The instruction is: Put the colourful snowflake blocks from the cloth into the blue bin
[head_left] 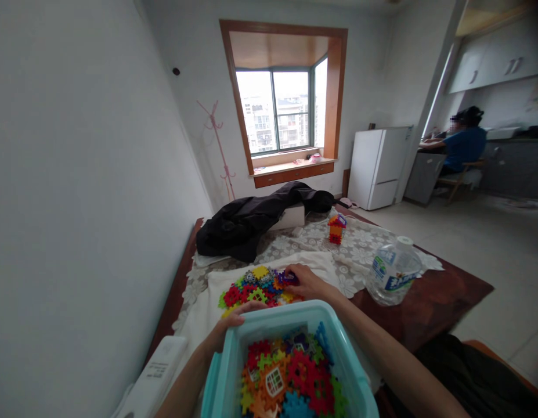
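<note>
Blocks (259,288) piled on the worktop (429,302), my right hand (304,282) pinching one; left hand (234,321) grips the bin (269,318) rim.

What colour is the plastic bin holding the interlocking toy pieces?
The plastic bin is light turquoise, clearest in the head view.

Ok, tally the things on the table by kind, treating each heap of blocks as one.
Loose block pile: 1
Tub of blocks: 1
Small block house: 1
Water bottle: 1
Black jacket: 1
White remote: 1
Total: 6
</note>
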{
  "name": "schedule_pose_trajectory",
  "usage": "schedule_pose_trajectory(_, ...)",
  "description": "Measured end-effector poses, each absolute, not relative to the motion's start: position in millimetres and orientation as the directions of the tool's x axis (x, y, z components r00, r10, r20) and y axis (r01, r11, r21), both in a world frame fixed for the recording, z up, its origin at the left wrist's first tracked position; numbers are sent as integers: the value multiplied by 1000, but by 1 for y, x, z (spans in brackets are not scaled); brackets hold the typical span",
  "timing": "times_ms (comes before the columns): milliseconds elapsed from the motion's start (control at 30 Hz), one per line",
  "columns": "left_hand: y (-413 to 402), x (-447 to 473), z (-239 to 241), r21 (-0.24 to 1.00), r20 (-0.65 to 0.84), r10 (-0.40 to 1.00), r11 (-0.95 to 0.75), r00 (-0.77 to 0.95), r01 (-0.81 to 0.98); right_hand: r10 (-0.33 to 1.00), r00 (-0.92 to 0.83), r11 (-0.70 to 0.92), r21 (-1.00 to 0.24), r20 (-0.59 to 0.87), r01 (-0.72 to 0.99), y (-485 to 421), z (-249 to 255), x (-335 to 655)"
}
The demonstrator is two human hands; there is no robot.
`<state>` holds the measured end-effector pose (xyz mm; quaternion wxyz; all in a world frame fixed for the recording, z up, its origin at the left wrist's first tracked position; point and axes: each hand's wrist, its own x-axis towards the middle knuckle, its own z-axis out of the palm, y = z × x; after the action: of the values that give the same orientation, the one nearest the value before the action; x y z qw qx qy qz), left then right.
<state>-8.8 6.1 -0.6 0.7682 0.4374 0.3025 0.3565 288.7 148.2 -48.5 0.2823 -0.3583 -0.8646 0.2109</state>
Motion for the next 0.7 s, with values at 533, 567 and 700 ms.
schedule_pose_trajectory(533,7,-8,1,892,-164,811,365,561,-267,764,-559,636,-525,322,566,141,-36,292)
schedule_pose_trajectory(567,7,-9,0,892,-162,811,364,563,-268,759,-563,640,-530,326,556,140,-35,293)
schedule_pose_trajectory(700,7,-9,0,895,-158,810,359,565,-264,769,-541,621,-595,340,510,139,-35,294)
